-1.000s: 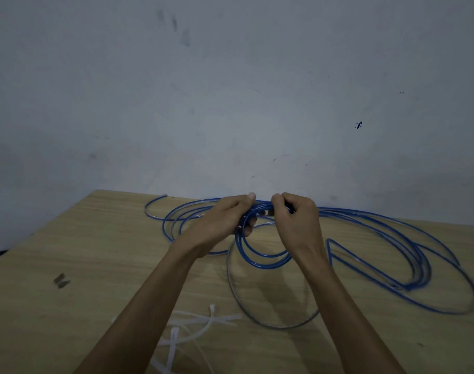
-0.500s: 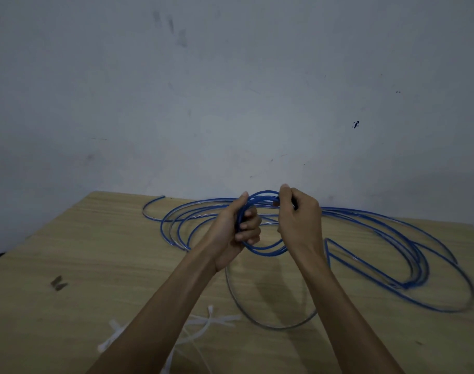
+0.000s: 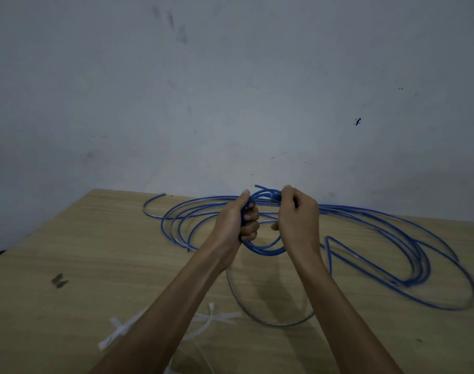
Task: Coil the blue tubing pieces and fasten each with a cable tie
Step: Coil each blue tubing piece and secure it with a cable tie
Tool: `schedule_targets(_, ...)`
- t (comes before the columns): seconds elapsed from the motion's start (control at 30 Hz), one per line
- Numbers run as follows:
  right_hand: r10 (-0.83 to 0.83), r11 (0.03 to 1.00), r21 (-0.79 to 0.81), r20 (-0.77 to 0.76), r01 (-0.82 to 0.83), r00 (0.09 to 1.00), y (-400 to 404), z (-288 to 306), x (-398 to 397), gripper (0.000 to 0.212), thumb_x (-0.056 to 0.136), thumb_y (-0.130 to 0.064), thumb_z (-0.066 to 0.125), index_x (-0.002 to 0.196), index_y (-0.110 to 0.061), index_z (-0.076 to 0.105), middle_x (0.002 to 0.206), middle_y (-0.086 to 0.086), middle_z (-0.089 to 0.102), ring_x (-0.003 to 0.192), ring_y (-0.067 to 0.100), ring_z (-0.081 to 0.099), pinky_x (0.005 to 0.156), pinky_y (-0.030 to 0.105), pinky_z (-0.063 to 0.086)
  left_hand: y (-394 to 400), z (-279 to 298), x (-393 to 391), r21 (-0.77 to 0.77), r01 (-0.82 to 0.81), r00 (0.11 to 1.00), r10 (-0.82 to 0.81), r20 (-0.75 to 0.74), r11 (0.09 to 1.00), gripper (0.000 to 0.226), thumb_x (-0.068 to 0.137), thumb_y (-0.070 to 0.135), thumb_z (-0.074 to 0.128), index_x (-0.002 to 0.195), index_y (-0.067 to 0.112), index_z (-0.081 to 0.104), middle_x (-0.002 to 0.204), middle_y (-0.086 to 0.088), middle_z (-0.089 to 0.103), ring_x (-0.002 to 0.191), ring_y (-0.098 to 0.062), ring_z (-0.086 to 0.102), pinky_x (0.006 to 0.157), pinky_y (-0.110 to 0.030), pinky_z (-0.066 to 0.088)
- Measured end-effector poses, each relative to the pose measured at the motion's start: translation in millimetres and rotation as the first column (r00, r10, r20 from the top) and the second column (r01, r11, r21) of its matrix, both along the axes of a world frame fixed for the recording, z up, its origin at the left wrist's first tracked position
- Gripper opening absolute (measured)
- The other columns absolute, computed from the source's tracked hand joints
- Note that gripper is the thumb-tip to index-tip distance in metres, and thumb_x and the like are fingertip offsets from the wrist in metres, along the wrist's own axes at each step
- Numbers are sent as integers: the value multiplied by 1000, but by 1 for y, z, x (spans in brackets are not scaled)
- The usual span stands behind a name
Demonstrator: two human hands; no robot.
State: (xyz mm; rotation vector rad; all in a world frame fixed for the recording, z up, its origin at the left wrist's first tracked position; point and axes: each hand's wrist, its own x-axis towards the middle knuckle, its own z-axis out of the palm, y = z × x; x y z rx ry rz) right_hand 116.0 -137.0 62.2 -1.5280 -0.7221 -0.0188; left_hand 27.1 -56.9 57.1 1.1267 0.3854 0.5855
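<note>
The coil (image 3: 260, 225) between the hands now stands a little higher than half a second ago, its top loops lifted above the knuckles. The left hand (image 3: 237, 225) grips its left side, fingers curled round the strands; the right hand (image 3: 298, 220) pinches the top loops. One mass of loose tubing (image 3: 408, 255) sprawls right of the hands, more loops to their left. Several white ties (image 3: 203, 319), too blurred to count, lie under the left forearm. One wooden table (image 3: 82, 252); behind the hands, a scuffed grey wall (image 3: 230, 90).
</note>
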Motion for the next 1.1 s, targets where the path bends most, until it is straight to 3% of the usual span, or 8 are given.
schedule_targets(0.07, -2, 1000, -17, 16, 2, 1000, 0, 0, 2, 43, 104, -24, 42, 66, -5, 47, 51, -6, 35, 43, 8, 34, 50, 49, 52, -4, -2, 4, 48, -35, 999, 36, -17, 998, 42, 109, 40, 32, 76, 16, 41, 61, 4, 31, 42, -7, 21, 44, -22, 21)
schedule_targets(0.23, 31, 997, -67, 36, -29, 999, -4, 3, 8, 40, 102, -21, 45, 64, -10, 44, 54, -2, 35, 45, 11, 35, 46, 25, 39, -6, -8, 14, -16, -44, 998, 43, -48, 999, 38, 107, 26, 32, 74, 14, 45, 55, 3, 35, 45, -11, 30, 50, -25, 27)
schedule_targets(0.37, 49, 991, -127, 106, -36, 993, -3, 0, 7, 39, 97, -17, 50, 60, -7, 47, 49, -7, 33, 46, 8, 28, 45, 19, 27, -5, -3, 7, 220, -120, 982, 148, -114, 968, 34, 105, 25, 35, 87, 12, 61, 67, -2, 57, 55, -16, 51, 55, -29, 44)
schedule_targets(0.43, 75, 986, -156, 127, -54, 989, -2, -1, 5, 41, 97, -19, 51, 58, -10, 43, 51, -2, 33, 47, 9, 27, 45, 20, 26, -3, -2, 0, 542, -218, 953, 297, -62, 812, 28, 108, 29, 35, 113, 20, 61, 89, -1, 64, 67, -10, 61, 63, -25, 51)
schedule_targets(0.5, 99, 980, -183, 136, -73, 986, -1, -2, 3, 44, 98, -20, 51, 57, -10, 41, 50, -3, 33, 47, 9, 27, 46, 21, 25, 2, -2, -7, 872, -225, 931, 359, 61, 434, 28, 109, 30, 34, 126, 28, 56, 103, 6, 60, 84, -4, 59, 74, -18, 48)
schedule_targets(0.6, 96, 980, -183, 121, -73, 988, -1, -1, 2, 39, 99, -20, 49, 62, -7, 54, 51, -9, 45, 48, 6, 38, 47, 19, 31, 10, -3, -12, 994, 9, 944, 326, -44, 108, 31, 109, 34, 30, 124, 25, 56, 109, 11, 60, 95, -6, 56, 82, -29, 47)
schedule_targets(0.77, 129, 982, -146, 74, -117, 989, 2, -2, 0, 24, 104, -20, 45, 89, -7, 58, 66, 1, 54, 52, 6, 42, 52, 26, 39, 13, -4, -21, 970, 176, 903, 366, -226, 166, 24, 108, 34, 32, 100, 18, 47, 82, 4, 53, 72, -14, 49, 67, -40, 41)
schedule_targets(1.1, 449, 808, -588, 566, -44, 692, 19, -33, -24, 32, 109, -32, 34, 132, -18, 50, 121, 3, 59, 97, 26, 60, 80, 43, 49, 53, -15, -77, 959, 195, 851, 449, -271, 208, 27, 107, 36, 30, 84, 25, 38, 70, -1, 50, 64, -20, 49, 61, -45, 39)
